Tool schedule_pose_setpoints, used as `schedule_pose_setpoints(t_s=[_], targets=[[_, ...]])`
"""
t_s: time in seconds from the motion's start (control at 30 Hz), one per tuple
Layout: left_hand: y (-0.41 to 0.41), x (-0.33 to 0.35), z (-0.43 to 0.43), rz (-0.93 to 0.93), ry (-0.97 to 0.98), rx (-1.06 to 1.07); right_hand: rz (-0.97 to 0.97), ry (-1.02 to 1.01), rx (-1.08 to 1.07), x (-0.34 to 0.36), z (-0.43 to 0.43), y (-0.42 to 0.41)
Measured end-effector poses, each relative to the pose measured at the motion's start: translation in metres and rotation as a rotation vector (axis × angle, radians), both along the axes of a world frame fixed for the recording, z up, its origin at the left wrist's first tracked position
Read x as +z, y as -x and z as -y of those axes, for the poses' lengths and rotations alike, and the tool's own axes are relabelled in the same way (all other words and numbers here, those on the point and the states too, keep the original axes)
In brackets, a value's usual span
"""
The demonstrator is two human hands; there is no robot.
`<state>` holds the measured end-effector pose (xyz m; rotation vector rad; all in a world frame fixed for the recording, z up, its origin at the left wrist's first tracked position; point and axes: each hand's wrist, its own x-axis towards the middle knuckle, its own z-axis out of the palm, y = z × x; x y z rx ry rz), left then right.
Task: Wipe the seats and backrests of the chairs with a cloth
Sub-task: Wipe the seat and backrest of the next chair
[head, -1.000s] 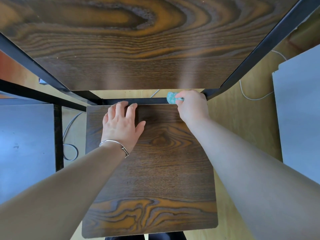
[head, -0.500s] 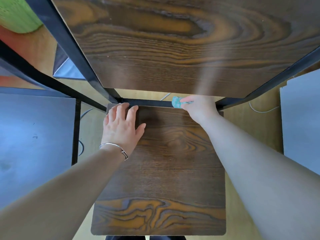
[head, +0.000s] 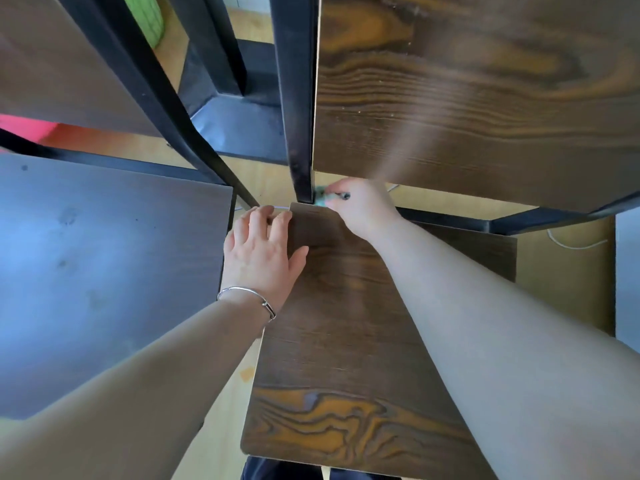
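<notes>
A dark wood-grain chair seat [head: 339, 327] lies below me, with its wooden backrest [head: 478, 98] rising above on a black metal frame [head: 298, 98]. My left hand [head: 259, 252], a silver bangle on its wrist, rests flat on the seat's far left corner with fingers straight. My right hand [head: 360, 206] grips a small teal cloth [head: 320, 199] at the seat's back edge, right beside the frame's left post. Most of the cloth is hidden under the fingers.
A second chair's dark seat [head: 104, 265] stands close on the left, its black frame bar [head: 156, 98] slanting across. A white cable [head: 575, 244] lies on the light wooden floor at right. A green object [head: 145, 19] sits at the top left.
My right hand has slid the cloth leftward along the seat's back edge to the left post. The view has shifted left, bringing the neighbouring chair in. My left hand stays on the seat.
</notes>
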<state>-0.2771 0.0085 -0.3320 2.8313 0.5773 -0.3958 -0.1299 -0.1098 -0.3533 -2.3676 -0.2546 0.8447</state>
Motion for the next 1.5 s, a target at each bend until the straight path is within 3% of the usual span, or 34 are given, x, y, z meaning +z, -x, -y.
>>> schedule_pose_setpoints(t_s=[0.1,0.23,0.37,0.67,0.9,1.13,1.5], targets=[[0.002,0.003,-0.001,0.025,0.005,0.01,0.031,-0.023,0.005,-0.002,0.006,0.003],[0.005,0.009,0.001,0.044,0.019,0.015,0.306,-0.131,0.039,0.003,0.021,0.024],[0.012,0.008,0.001,0.036,0.021,-0.013,0.393,-0.11,0.21,0.003,0.047,0.061],[0.035,0.014,-0.008,0.003,0.014,-0.036,0.353,-0.04,0.205,0.006,0.08,0.136],[0.051,0.015,-0.02,-0.018,0.009,-0.016,0.374,-0.085,0.004,0.027,0.041,0.09],[0.07,0.02,-0.031,-0.008,0.033,-0.031,0.295,0.062,0.126,0.012,0.01,0.068],[0.113,0.033,-0.025,-0.006,0.013,-0.138,0.312,-0.089,0.307,0.0,0.084,0.215]])
